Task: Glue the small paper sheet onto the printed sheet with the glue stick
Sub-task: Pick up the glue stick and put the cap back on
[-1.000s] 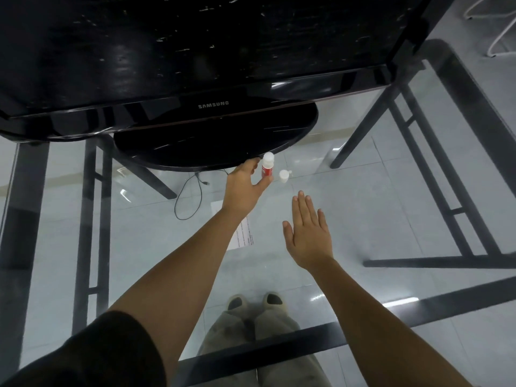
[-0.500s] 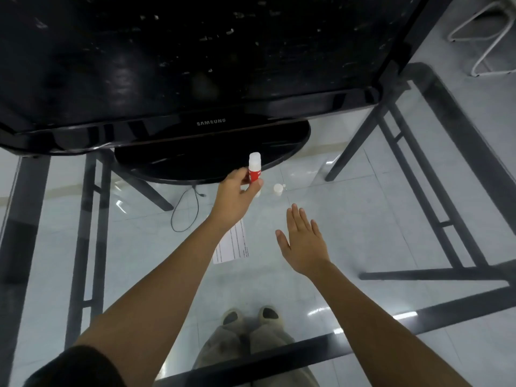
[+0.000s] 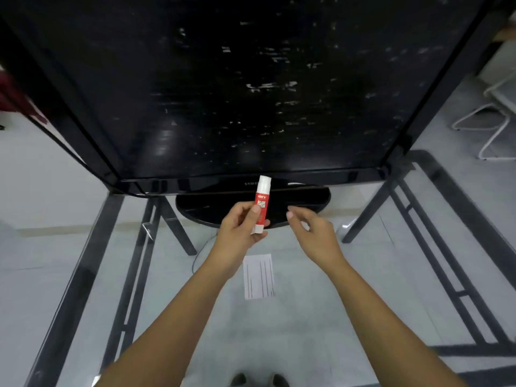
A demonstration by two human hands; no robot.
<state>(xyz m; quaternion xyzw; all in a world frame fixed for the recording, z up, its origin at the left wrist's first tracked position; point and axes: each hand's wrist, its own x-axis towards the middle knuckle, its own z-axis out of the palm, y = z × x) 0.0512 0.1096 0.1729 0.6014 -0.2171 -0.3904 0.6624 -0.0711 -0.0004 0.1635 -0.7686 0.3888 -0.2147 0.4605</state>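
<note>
My left hand (image 3: 239,230) grips a red and white glue stick (image 3: 262,201), held upright above the glass table with its white end up. My right hand (image 3: 312,231) hovers just to the right of it, fingers loosely curled and apart, holding nothing. A small white printed sheet (image 3: 258,276) with thin lines lies flat on the glass below and between my hands. No second sheet is in sight.
A large black Samsung monitor (image 3: 223,93) stands on its oval base (image 3: 307,201) at the back of the glass table (image 3: 167,317). Black table frame bars (image 3: 435,275) run underneath. White chair legs (image 3: 491,127) stand at the far right.
My left hand has lifted the glue stick off the table and drawn it toward me. My right hand has risen from flat near the glass to beside the stick, fingers curling. The view tilted up.
</note>
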